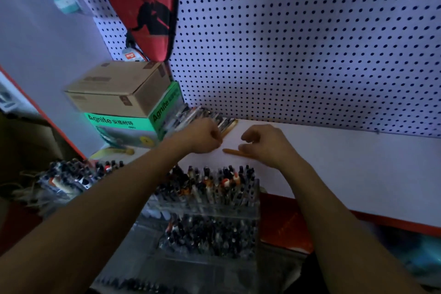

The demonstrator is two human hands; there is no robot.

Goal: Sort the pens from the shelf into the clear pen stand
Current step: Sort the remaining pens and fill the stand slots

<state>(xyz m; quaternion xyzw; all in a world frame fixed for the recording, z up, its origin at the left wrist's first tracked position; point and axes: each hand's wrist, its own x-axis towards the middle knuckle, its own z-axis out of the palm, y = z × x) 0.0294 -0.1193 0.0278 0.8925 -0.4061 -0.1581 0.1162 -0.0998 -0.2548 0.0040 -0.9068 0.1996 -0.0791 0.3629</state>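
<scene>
Pen stand: the clear pen stand (210, 200) is standing nearest to me, tiered and already packed with upright pens, so I am keeping it close below the shelf for a short carry.
Shelf: the white shelf (334, 162) is running left to right just beyond the stand, mostly bare on the right.
Right hand: my right hand (267, 145) is hovering palm down with fingers loosely curled and half spread, holding nothing; it is touching or just above an orange pen (232, 152) lying flat, probably to pick that one up.
Left hand: my left hand (202, 136) is closing into a fist at the near end of the pile; I cannot tell whether it is gripping a pen.
Loose pens: the pile of pens (202, 118) is lying at the far left of the shelf, against the pegboard (298, 43) and the green box (133, 124), which are keeping it from rolling.
Far left: a cardboard box (119, 88) is sitting on the green one.
</scene>
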